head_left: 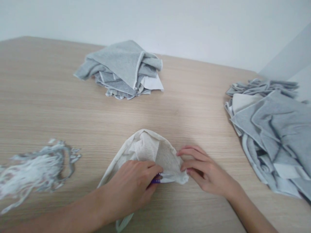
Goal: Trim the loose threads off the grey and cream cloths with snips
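A cream fabric piece (145, 145) with a rolled, curved edge lies on the table in front of me. My left hand (136, 178) is closed around small purple-handled scissors (156, 180), whose pale blades point right along the fabric's near edge. The fingers hide most of the handle. At the fabric's right corner, my right hand (204, 168) pinches the edge between thumb and fingers. Below my left wrist a pale strip (125, 222) hangs out toward me.
Grey fabric pieces (119, 63) are heaped at the back of the wooden table (194, 106). A larger grey fabric pile (279, 123) lies at the right. Tangled white and grey trimmings (41, 168) sit at the left. A white wall (182, 29) stands behind.
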Tool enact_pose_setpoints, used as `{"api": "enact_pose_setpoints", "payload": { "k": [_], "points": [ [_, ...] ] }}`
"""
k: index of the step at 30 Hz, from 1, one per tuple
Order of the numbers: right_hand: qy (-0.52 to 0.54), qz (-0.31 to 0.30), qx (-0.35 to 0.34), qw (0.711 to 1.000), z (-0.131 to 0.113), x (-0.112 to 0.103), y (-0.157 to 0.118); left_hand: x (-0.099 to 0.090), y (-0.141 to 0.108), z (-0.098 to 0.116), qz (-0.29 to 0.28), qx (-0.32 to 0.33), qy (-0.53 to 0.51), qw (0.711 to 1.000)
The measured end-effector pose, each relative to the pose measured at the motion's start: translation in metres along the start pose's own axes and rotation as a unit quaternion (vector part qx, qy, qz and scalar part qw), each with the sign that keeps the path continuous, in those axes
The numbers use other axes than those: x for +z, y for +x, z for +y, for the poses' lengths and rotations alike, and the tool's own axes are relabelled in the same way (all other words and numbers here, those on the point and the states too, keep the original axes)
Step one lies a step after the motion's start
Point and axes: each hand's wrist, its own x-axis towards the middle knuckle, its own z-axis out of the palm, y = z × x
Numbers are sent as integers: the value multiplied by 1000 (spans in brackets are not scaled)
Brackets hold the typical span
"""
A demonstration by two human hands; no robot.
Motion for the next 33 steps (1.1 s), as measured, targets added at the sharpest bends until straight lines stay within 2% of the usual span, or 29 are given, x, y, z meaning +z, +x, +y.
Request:
{"api": "enact_pose_setpoints", "payload": {
  "k": [3,5,8,11,15,18,21,27,30,33],
  "points": [
    [100,60,6,993,-13,3,4,-11,-2,-5,50,-1,-83,995],
    [181,95,11,979,-24,6,9,-19,-4,-8,72,-8,-149,986],
    [278,149,29,949,-39,10,20,-30,-11,-15,78,-22,-240,967],
    [322,195,62,924,-52,12,31,-37,-20,-26,75,-46,-307,948],
    [382,213,88,895,-65,12,44,-52,-29,-37,93,-22,-375,922],
    [421,216,107,875,-70,15,48,-68,-31,-29,132,10,-416,900],
    [450,219,104,859,-65,21,46,-80,-28,-13,146,32,-412,899],
    [506,234,67,828,-50,38,35,-86,-11,8,205,142,-312,917],
    [514,240,63,821,-49,41,33,-89,2,16,207,205,-290,912],
    [509,256,37,821,-51,40,34,-88,12,21,221,215,-255,916]
  ]
}}
